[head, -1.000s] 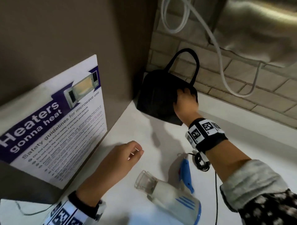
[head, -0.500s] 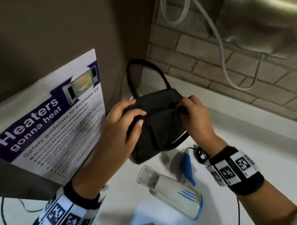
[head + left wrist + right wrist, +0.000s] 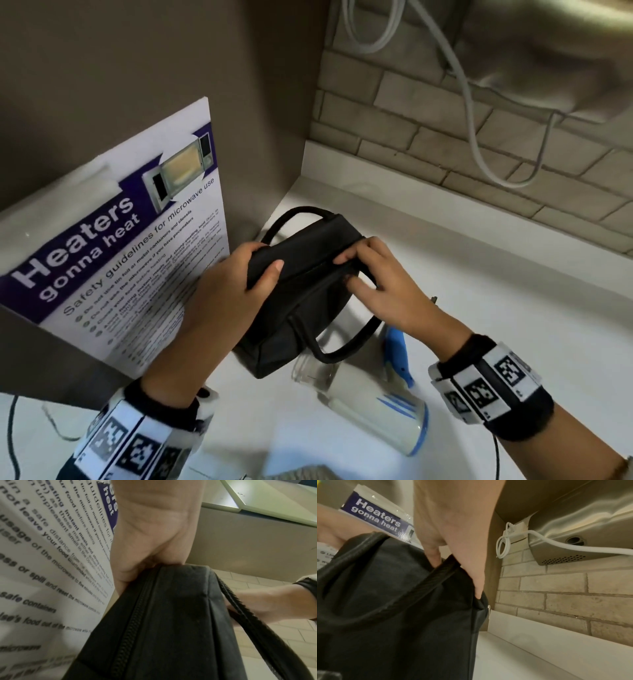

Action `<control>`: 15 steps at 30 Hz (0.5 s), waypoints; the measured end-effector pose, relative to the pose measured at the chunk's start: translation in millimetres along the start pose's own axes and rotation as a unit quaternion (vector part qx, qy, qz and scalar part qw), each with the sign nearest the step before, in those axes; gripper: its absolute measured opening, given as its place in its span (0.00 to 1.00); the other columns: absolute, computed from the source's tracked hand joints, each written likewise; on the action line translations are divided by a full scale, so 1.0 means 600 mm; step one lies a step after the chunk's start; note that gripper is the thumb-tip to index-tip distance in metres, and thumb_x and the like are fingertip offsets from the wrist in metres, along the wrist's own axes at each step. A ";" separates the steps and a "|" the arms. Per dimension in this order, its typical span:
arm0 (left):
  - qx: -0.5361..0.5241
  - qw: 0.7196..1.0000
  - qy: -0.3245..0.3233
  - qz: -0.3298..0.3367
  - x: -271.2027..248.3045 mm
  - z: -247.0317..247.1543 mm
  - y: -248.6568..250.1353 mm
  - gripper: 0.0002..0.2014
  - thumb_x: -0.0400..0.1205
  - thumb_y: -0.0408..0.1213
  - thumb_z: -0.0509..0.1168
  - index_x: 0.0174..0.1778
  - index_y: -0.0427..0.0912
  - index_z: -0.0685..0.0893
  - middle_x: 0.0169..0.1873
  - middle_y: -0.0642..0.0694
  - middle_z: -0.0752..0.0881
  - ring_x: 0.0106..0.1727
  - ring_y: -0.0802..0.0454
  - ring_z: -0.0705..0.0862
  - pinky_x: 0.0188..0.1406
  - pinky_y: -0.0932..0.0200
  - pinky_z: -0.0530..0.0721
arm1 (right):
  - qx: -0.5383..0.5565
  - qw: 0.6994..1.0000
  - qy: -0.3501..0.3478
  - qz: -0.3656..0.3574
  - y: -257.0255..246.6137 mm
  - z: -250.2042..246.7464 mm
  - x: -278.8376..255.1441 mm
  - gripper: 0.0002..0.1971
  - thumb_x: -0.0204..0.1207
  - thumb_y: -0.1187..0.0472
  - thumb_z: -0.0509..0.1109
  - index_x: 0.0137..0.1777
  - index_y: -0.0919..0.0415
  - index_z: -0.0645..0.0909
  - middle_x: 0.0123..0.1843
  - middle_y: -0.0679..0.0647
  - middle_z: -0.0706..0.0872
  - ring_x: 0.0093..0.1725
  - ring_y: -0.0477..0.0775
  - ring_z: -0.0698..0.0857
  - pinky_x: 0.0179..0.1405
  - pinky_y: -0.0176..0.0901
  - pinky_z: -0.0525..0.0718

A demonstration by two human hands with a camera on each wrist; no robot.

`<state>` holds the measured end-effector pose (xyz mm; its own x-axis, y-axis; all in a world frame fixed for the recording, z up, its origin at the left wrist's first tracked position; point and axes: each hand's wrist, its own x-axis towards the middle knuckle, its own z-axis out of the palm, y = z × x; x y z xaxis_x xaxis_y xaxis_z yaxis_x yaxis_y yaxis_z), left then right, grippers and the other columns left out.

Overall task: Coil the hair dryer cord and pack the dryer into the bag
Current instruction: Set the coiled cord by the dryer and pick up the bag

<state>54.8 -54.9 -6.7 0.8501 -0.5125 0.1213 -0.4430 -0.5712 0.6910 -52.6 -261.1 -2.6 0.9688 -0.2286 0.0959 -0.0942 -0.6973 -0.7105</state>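
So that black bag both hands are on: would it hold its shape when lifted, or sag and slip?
The black bag looks like soft fabric, so it would probably sag. It dents under the left hand, which suggests that it is light and perhaps empty. The right hand pinches its zipped top; the matt cloth seems unlikely to slip.

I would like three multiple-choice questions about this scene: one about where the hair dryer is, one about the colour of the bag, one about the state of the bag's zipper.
1. Where is the hair dryer?
A. inside the bag
B. on the counter, near the bag
C. in the right hand

2. What colour is the bag?
A. black
B. red
C. white

3. What is the state of the zipper?
A. fully open
B. closed where it shows
C. torn off

Answers:
1 B: it lies on the white counter.
2 A: its fabric is black in every view.
3 B: the left wrist view shows joined teeth, while the left hand and right hand grip the top.
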 end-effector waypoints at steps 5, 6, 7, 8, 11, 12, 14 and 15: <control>0.000 0.998 0.040 0.043 -0.006 -0.003 0.003 0.16 0.84 0.44 0.62 0.62 0.40 0.83 0.38 0.47 0.87 0.37 0.53 0.80 0.36 0.68 0.73 | 0.086 0.981 0.114 0.130 -0.002 -0.026 0.033 0.14 0.84 0.58 0.56 0.64 0.53 0.80 0.58 0.48 0.79 0.63 0.46 0.76 0.67 0.37 0.70; -0.007 0.998 0.043 0.045 -0.009 -0.005 0.005 0.15 0.84 0.43 0.61 0.60 0.39 0.84 0.36 0.49 0.85 0.37 0.54 0.80 0.35 0.71 0.72 | 0.085 0.975 0.111 0.175 0.009 -0.027 0.043 0.15 0.85 0.55 0.56 0.65 0.53 0.80 0.60 0.49 0.81 0.64 0.48 0.77 0.68 0.41 0.71; -0.015 0.998 0.044 0.045 -0.013 -0.006 0.007 0.15 0.84 0.43 0.61 0.60 0.39 0.84 0.35 0.51 0.84 0.36 0.54 0.81 0.36 0.74 0.71 | 0.121 0.962 0.088 0.228 0.020 -0.027 0.051 0.15 0.85 0.52 0.55 0.63 0.52 0.81 0.60 0.51 0.83 0.64 0.51 0.79 0.68 0.46 0.74; -0.021 0.998 0.045 0.045 -0.017 -0.008 0.007 0.14 0.84 0.42 0.61 0.59 0.39 0.84 0.35 0.52 0.83 0.36 0.55 0.81 0.37 0.76 0.71 | 0.184 0.941 0.057 0.277 0.030 -0.026 0.058 0.16 0.85 0.48 0.55 0.58 0.51 0.82 0.57 0.52 0.85 0.61 0.54 0.82 0.67 0.50 0.77; -0.024 0.997 0.047 0.052 -0.023 -0.013 0.003 0.13 0.84 0.42 0.61 0.58 0.40 0.85 0.35 0.54 0.83 0.35 0.57 0.81 0.37 0.78 0.71 | 0.364 0.851 -0.018 0.378 0.059 -0.023 0.068 0.17 0.83 0.45 0.59 0.49 0.54 0.84 0.47 0.54 0.87 0.50 0.56 0.85 0.55 0.50 0.83; -0.024 0.997 0.042 0.054 -0.023 -0.015 0.001 0.14 0.84 0.42 0.60 0.58 0.40 0.85 0.36 0.54 0.84 0.36 0.57 0.81 0.38 0.78 0.71 | 0.391 0.833 -0.022 0.391 0.066 -0.021 0.072 0.15 0.82 0.44 0.62 0.49 0.53 0.85 0.46 0.54 0.88 0.47 0.55 0.85 0.47 0.47 0.85; -0.025 0.997 0.032 0.061 -0.023 -0.017 -0.004 0.14 0.84 0.43 0.60 0.59 0.40 0.85 0.37 0.51 0.87 0.37 0.56 0.83 0.38 0.78 0.71 | 0.415 0.813 -0.007 0.408 0.075 -0.016 0.079 0.12 0.79 0.45 0.67 0.46 0.52 0.85 0.43 0.52 0.87 0.39 0.50 0.84 0.32 0.39 0.84; -0.026 0.997 0.028 0.063 -0.023 -0.017 -0.005 0.15 0.84 0.43 0.60 0.60 0.41 0.84 0.37 0.51 0.87 0.37 0.55 0.83 0.39 0.77 0.72 | 0.425 0.806 0.008 0.412 0.078 -0.014 0.084 0.11 0.77 0.46 0.69 0.46 0.53 0.85 0.44 0.52 0.86 0.36 0.48 0.82 0.29 0.37 0.83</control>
<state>47.2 -39.5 -3.0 0.8037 -0.5403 0.2492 -0.5336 -0.4692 0.7037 -10.1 -311.0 -25.1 0.6536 -0.3903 -0.6485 -0.5067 0.4108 -0.7579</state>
